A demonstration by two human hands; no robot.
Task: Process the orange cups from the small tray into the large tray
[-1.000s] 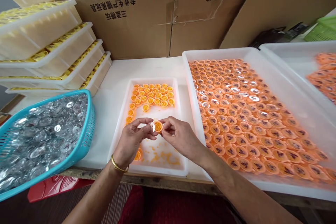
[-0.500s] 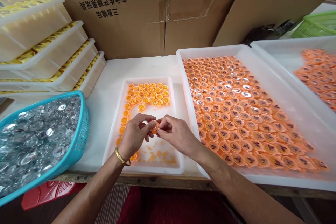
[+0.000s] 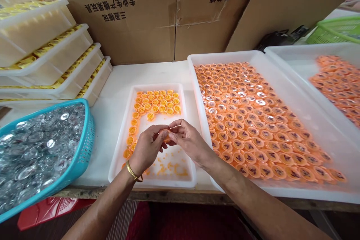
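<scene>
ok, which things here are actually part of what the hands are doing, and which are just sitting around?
In use:
left hand and right hand, pinching one orange cup
small white tray of open cups, under the hands
blue basket of clear lids
large tray of capped cups

Lying about:
stacked trays
cardboard boxes
green basket
far right tray

Small round orange cup [image 3: 165, 134], mostly hidden, pinched between fingertips of left hand [image 3: 147, 149] and right hand [image 3: 189, 141]. Held above the small white tray [image 3: 118, 146], near its middle.
</scene>
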